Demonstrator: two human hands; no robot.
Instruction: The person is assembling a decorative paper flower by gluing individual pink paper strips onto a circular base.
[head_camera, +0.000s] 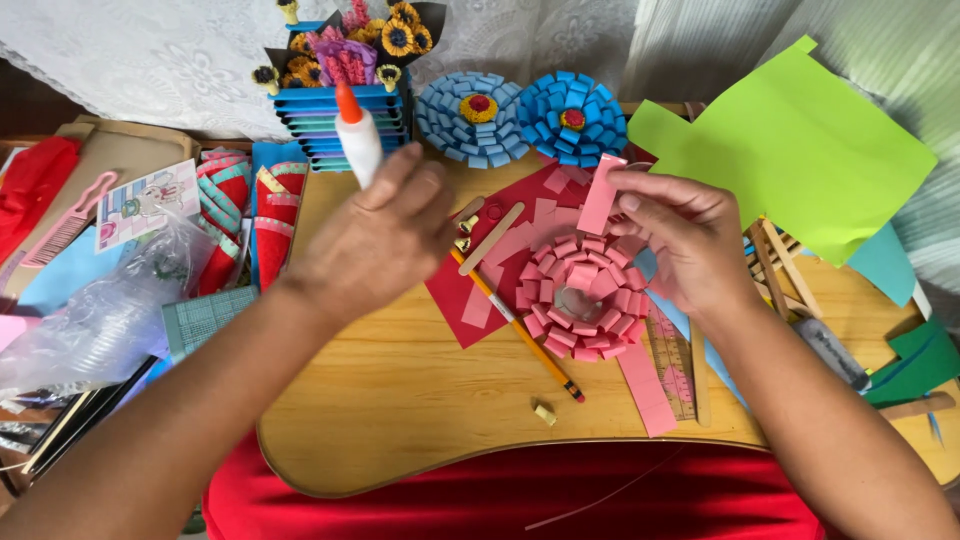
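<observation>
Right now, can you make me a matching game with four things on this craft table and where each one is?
Things:
1. glue bottle
2. pink paper strip
3. pencil
4. lime green paper

Places:
A. far right side of the table
B. held in the left hand
C. lying on the table left of the pink paper flower
D. pinched in the right hand

Pairs: 1-B, 2-D, 3-C, 4-A
</observation>
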